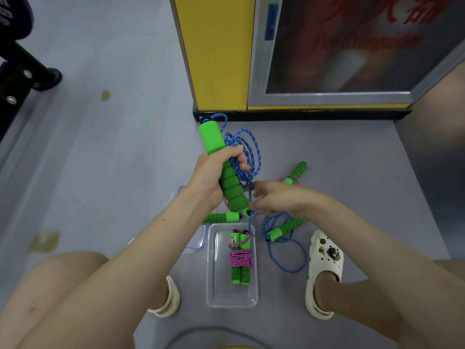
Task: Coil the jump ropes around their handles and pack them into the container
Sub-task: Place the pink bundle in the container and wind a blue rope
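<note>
My left hand (214,172) grips a green foam handle (227,177) held upright, with loops of blue rope (245,152) gathered against it under the fingers. Just right of the handle's lower end, my right hand (274,197) pinches the blue rope. That rope trails down to its second green handle (284,229) on the floor. A clear plastic container (219,295) lies below my hands and holds one bundle (240,258) of green handles wound with pink rope. Two more green handles (222,217) (297,171) with pink rope lie on the floor, partly hidden by my hands.
The container's lid (196,245) lies on the grey floor at its left, mostly under my left arm. My feet in white clogs (324,253) flank the container. A yellow pillar (216,54) and a fire-extinguisher cabinet (339,51) stand ahead. Black equipment (17,66) is at the far left.
</note>
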A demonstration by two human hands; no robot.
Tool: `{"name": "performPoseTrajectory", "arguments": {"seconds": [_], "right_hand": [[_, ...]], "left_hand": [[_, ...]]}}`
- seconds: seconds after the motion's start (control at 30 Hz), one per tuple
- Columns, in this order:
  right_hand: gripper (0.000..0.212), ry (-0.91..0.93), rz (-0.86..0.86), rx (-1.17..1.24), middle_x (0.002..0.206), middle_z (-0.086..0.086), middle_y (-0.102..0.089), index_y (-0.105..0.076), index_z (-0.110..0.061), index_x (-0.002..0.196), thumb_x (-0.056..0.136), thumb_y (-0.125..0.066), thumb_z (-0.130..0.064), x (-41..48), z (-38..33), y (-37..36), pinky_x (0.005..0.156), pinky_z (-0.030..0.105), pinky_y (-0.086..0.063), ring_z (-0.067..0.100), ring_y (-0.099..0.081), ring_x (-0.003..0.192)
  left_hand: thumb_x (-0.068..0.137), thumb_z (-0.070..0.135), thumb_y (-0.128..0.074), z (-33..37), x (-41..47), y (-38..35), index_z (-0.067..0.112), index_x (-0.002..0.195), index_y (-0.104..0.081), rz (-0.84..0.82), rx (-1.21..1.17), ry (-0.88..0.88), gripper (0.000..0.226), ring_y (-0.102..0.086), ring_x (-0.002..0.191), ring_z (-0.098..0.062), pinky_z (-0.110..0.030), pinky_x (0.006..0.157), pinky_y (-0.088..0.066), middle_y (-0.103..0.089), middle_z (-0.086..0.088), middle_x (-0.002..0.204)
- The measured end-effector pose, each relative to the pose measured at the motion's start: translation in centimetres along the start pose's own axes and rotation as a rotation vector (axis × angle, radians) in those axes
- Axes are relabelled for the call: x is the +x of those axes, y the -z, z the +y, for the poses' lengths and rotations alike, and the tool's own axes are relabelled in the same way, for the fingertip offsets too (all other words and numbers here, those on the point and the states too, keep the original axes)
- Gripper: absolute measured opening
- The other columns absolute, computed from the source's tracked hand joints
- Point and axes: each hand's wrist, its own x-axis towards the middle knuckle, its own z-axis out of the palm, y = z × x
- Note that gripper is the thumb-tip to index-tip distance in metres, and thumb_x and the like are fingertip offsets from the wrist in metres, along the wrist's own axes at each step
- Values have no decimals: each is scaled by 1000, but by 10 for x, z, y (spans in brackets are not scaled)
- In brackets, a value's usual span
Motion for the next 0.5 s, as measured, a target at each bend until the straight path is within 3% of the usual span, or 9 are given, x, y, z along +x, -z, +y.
{"name": "performPoseTrajectory", "arguments": {"seconds": [0.07, 0.13, 0.2, 0.27, 0.4, 0.5], "right_hand": [[27, 45, 13, -39, 116, 7, -62, -59, -18, 116, 91, -59, -29, 7, 3, -6, 95, 40, -49, 22, -59, 107], [15, 50, 122, -118, 93, 11, -65, -63, -16, 90, 93, -57, -30, 11, 6, -1, 78, 36, -48, 21, -59, 89], [23, 30, 250, -199, 73, 4, -56, -55, -19, 71, 92, -58, -27, 11, 8, 6, 60, 29, -38, 21, -52, 77], [24, -2, 310, -176, 71, 0, -54, -54, -21, 69, 91, -61, -25, 12, 13, 10, 61, 28, -37, 20, -52, 77], [15, -41, 344, -152, 82, 4, -62, -67, -12, 89, 90, -62, -26, 11, 21, 13, 72, 30, -42, 19, -56, 81], [30, -35, 415, -78, 69, 7, -54, -61, -9, 75, 92, -60, -33, 8, 23, 15, 62, 30, -36, 18, -49, 65]], "left_hand": [[88, 6, -58, 2, 1, 1, 7, 67, -57, -20, -46, -22, 21, -54, 45, -14, -31, 65, -50, -56, -2, 53], [88, 5, -57, 7, 0, 3, 8, 65, -54, -14, -65, -53, 23, -51, 42, -13, -32, 64, -48, -53, -2, 50], [87, 4, -59, 15, -2, 7, 10, 65, -53, 15, -9, -108, 23, -47, 41, -13, -30, 58, -46, -51, -1, 50], [85, 4, -61, 22, -4, 14, 11, 66, -54, 48, 67, -170, 23, -44, 42, -14, -28, 56, -47, -51, 0, 51], [85, 3, -62, 28, -5, 27, 11, 67, -54, 86, 87, -198, 21, -42, 43, -13, -26, 52, -48, -50, 0, 52], [85, 2, -62, 27, -5, 35, 11, 66, -52, 150, 105, -201, 23, -43, 41, -13, -23, 49, -46, -51, 0, 51]]}}
